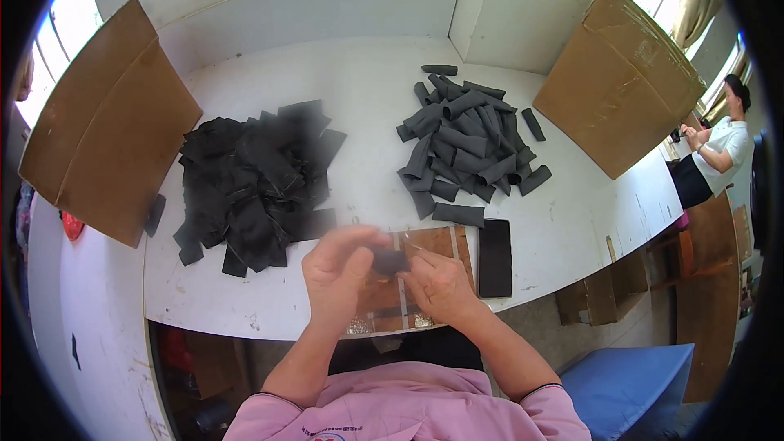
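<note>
Over a taped brown cardboard sheet at the table's front edge, my two hands meet around a small dark fabric piece. My left hand holds its left side with thumb and bent fingers, slightly blurred. My right hand pinches its right end; a thin pale sliver shows at those fingertips, too small to make out. Beyond my left hand lies a heap of flat black fabric pieces. Farther right, a pile of dark grey rolled fabric tubes is spread out, one tube lying close to the sheet.
A black phone lies right of the cardboard sheet. Large cardboard boxes stand at the left and right of the white table. A blue object is low at right. Another person works at far right.
</note>
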A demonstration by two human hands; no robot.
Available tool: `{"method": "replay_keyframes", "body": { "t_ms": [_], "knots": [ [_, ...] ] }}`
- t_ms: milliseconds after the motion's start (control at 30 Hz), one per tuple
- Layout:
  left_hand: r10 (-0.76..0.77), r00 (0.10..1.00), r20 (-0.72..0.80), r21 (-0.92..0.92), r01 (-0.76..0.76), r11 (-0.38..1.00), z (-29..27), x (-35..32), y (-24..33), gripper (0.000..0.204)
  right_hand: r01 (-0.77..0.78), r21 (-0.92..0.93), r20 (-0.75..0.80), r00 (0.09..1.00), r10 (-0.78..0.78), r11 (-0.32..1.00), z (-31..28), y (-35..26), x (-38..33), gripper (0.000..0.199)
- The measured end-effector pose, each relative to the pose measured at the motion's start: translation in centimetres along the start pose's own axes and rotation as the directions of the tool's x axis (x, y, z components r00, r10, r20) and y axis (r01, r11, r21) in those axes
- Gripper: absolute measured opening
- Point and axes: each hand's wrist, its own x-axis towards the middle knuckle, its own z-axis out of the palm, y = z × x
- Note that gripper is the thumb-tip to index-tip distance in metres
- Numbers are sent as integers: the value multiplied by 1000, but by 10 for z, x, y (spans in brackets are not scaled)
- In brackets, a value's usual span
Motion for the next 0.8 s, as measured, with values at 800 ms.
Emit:
{"method": "replay_keyframes", "body": {
  "t_ms": [800],
  "knots": [
    [-30,961,274,161,-15,987,-9,16,3,7,-1,66,-19,1000,2,998,10,1,1,14]
  ]
}}
